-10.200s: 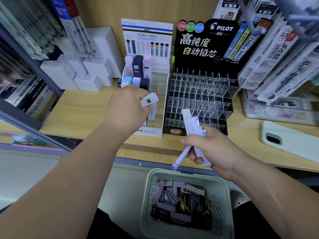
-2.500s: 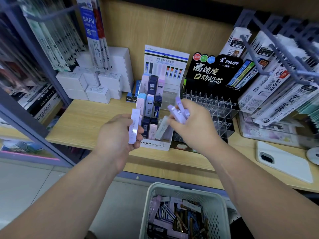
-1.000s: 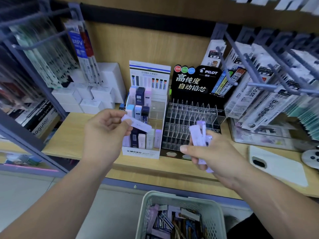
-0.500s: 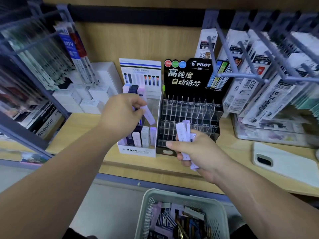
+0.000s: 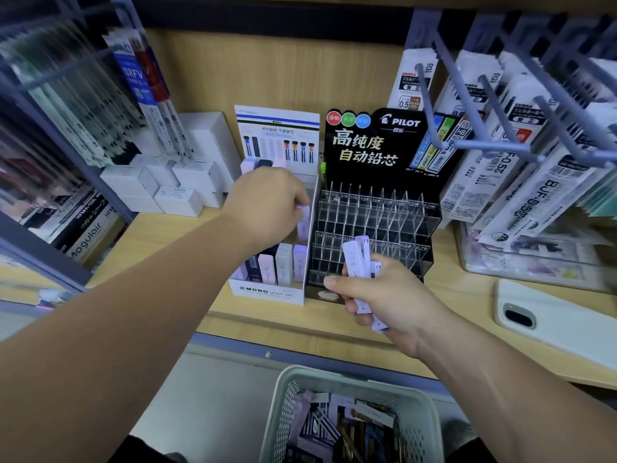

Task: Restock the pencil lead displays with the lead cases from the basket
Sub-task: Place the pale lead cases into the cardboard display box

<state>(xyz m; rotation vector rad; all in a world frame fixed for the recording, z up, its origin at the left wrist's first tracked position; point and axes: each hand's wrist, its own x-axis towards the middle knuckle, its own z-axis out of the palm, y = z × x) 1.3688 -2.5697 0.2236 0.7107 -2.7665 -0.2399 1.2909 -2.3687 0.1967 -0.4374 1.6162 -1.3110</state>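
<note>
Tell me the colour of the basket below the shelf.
The basket is pale grey-green with perforated walls, seen at the bottom of the head view.

The left hand (image 5: 267, 202) covers the middle rows of the MONO display (image 5: 267, 291) and most of the lilac lead case (image 5: 303, 219) it pinches. The basket (image 5: 283, 392) runs off the bottom edge, the hanging packs (image 5: 66, 105) at left are smeared, and I cannot read the tiny labels on the clear rack (image 5: 377, 222).

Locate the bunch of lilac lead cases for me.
Head view, right of centre: the lilac lead cases are gripped in the right hand, in front of the clear rack.
</note>
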